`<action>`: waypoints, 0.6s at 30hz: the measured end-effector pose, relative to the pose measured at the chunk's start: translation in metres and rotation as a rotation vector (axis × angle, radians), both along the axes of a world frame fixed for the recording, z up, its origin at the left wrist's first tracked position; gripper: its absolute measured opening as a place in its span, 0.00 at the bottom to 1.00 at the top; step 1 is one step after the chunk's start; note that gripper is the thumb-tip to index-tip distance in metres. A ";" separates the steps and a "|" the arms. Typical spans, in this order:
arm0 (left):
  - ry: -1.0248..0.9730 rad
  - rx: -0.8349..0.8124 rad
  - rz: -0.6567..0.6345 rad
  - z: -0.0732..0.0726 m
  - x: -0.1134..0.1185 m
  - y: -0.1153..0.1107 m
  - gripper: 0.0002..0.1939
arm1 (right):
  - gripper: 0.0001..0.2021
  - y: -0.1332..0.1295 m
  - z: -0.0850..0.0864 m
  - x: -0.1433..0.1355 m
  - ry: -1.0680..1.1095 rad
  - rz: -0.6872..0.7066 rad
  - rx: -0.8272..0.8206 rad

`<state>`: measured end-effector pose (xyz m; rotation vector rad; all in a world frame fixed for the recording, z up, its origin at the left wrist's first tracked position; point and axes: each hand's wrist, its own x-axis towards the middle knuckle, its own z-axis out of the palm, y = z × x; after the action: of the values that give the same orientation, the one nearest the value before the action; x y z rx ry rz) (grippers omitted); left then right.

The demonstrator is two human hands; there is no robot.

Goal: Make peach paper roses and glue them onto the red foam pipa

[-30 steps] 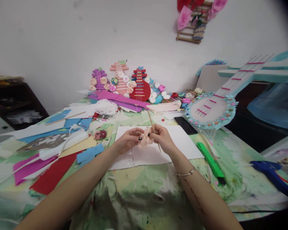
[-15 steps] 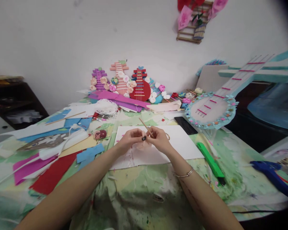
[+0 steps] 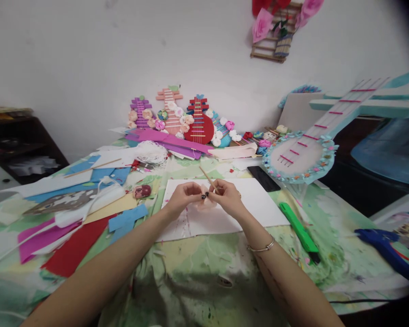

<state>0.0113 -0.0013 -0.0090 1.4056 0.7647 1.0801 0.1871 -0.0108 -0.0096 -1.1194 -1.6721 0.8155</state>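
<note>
Pinching the pale pink paper piece (image 3: 206,203) between fingertips, the left hand (image 3: 187,197) and right hand (image 3: 225,196) meet above the white sheet (image 3: 255,206). The right also grips a thin stick (image 3: 207,176), tilted. A black phone (image 3: 264,178) lies beside the sheet on the worktop (image 3: 187,268).

Right of my right hand (image 3: 226,197), I've got a low pass over the bare white sheet (image 3: 259,206); black phone (image 3: 263,178) bounds it ahead-right, green cutter (image 3: 299,229) farther right. Turquoise lute model (image 3: 300,156) rises beyond the phone, blocking a low reach there. Gap to my left hand (image 3: 184,200) is taken by the pale piece (image 3: 206,204); thin stick (image 3: 207,177) juts forward-left. Left of that hand, red-brown item (image 3: 142,191) and blue scraps (image 3: 127,218) obstruct. Nearer me, open cloth (image 3: 197,263) between forearms.
</note>
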 end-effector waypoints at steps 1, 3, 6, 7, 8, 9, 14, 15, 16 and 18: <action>0.007 0.004 0.007 0.000 0.000 0.000 0.14 | 0.08 0.000 0.000 0.000 -0.001 0.004 -0.001; 0.023 0.021 0.017 -0.001 -0.001 0.000 0.14 | 0.08 0.001 -0.001 0.001 0.002 0.009 0.000; 0.021 0.056 -0.016 -0.002 -0.001 0.000 0.13 | 0.08 0.001 0.000 0.001 0.019 0.028 -0.009; 0.012 0.062 -0.040 -0.003 -0.001 0.000 0.12 | 0.09 0.001 0.000 0.000 0.026 0.045 -0.015; 0.003 0.062 -0.064 -0.004 -0.002 0.000 0.12 | 0.09 0.000 0.001 0.000 0.033 0.068 -0.022; -0.005 0.058 -0.084 -0.004 -0.002 0.000 0.11 | 0.10 0.000 0.001 0.000 0.041 0.092 -0.027; -0.027 0.024 -0.090 -0.002 -0.002 0.000 0.10 | 0.10 -0.001 0.005 0.001 0.098 0.182 -0.042; -0.027 0.018 -0.078 -0.001 -0.002 -0.001 0.11 | 0.09 -0.001 0.005 0.001 0.107 0.187 -0.040; -0.028 0.016 -0.061 0.000 -0.001 -0.001 0.11 | 0.09 -0.001 0.005 0.002 0.113 0.186 -0.035; -0.042 0.020 -0.013 0.001 -0.001 -0.001 0.12 | 0.07 0.000 0.004 0.002 0.125 0.167 -0.015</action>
<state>0.0104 -0.0027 -0.0077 1.3982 0.7158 1.1065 0.1894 -0.0111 -0.0052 -0.9285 -1.6723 0.9849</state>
